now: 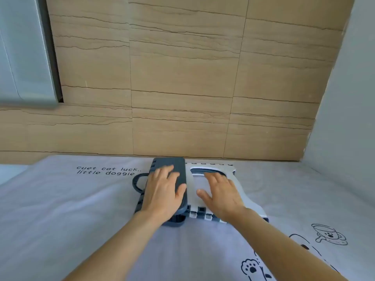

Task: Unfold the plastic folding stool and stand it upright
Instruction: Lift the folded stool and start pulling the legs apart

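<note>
Printed bedsheet point(81, 230) nearest, forearms reaching over it. Folding stool point(194, 199) lying flat on the sheet near the tiled wall point(182, 78). Left hand point(162, 191) pressed on the dark seat panel point(178, 171), fingers spread, thumb hooked over its edge. Right hand point(221, 191) flat on the white leg panel point(253, 207), fingers apart.

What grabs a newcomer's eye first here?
Both hands on the folding stool at centre, on a printed grey sheet: the left hand over its dark seat panel, the right hand flat on the white leg panel. Behind them, a tan wood-grain wall fills the upper frame.
</note>
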The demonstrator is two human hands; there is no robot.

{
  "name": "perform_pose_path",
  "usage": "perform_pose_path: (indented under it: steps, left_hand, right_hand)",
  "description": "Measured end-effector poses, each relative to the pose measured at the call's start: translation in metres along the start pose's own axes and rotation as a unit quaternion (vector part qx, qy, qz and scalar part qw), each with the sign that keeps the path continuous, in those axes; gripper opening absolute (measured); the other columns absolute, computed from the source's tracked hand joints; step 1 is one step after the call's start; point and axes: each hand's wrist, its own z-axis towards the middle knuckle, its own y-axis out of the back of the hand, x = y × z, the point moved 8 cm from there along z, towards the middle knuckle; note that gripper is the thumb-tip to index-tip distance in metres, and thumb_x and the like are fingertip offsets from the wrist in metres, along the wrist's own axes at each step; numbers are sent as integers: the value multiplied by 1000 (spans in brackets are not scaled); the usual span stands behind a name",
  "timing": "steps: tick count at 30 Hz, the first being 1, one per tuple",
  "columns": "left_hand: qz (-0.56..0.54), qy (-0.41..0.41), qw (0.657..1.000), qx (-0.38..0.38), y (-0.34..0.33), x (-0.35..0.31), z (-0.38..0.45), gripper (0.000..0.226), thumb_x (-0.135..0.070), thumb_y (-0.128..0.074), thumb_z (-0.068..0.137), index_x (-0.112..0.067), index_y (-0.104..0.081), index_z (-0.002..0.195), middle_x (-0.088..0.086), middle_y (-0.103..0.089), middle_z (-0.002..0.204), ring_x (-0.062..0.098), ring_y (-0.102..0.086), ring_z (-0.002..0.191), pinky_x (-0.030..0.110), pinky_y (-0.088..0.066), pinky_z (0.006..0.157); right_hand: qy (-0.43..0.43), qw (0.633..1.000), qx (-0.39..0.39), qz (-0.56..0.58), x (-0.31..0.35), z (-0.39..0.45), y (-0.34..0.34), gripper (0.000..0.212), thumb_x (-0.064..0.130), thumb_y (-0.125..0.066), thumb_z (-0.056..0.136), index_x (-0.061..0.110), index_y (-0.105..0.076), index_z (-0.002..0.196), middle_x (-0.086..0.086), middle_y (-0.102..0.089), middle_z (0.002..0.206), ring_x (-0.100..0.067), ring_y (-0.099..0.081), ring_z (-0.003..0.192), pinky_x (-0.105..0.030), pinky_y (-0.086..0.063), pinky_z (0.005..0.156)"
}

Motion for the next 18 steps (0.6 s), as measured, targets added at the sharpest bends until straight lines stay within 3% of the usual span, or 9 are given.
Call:
perform_pose_path:
  steps: [3, 7, 11, 18]
  left_hand:
    - [-17, 4, 1000, 2, -4, 1, -8, 19, -24, -58, 84, -9, -69, 85, 6, -64, 97, 27, -53, 98, 36, -47, 77]
    - [-40, 1, 999, -6, -7, -1, -17, 14, -18, -59, 82, -9, -65, 72, 5, -63, 79, 25, -54, 82, 35, -45, 63]
    - [-74, -23, 996, -48, -1, -14, -29, 10, -11, -64, 75, -11, -60, 66, 4, -58, 72, 21, -55, 68, 31, -44, 47]
    - [-72, -145, 986, -48, -2, -46, -49, 14, -21, -54, 75, -17, -52, 62, -3, -54, 57, 15, -49, 48, 26, -37, 39]
  right_hand:
    - [-18, 997, 78, 7, -7, -4, -26, 65, 58, -35, 87, 17, -34, 138, -7, -43, 141, -27, -37, 129, -42, -25, 108]
    - [-9, 990, 139, 11, -7, -7, -47, 69, 67, -48, 73, 22, -48, 125, -3, -61, 120, -25, -53, 112, -39, -35, 97]
    - [-13, 992, 112, 50, -5, -7, -45, 51, 59, -59, 69, 21, -54, 102, 2, -63, 89, -26, -59, 91, -34, -36, 80]
    - [-7, 997, 31, 64, 9, -4, -28, 34, 41, -52, 75, 20, -58, 101, -3, -70, 95, -27, -61, 87, -30, -32, 73]
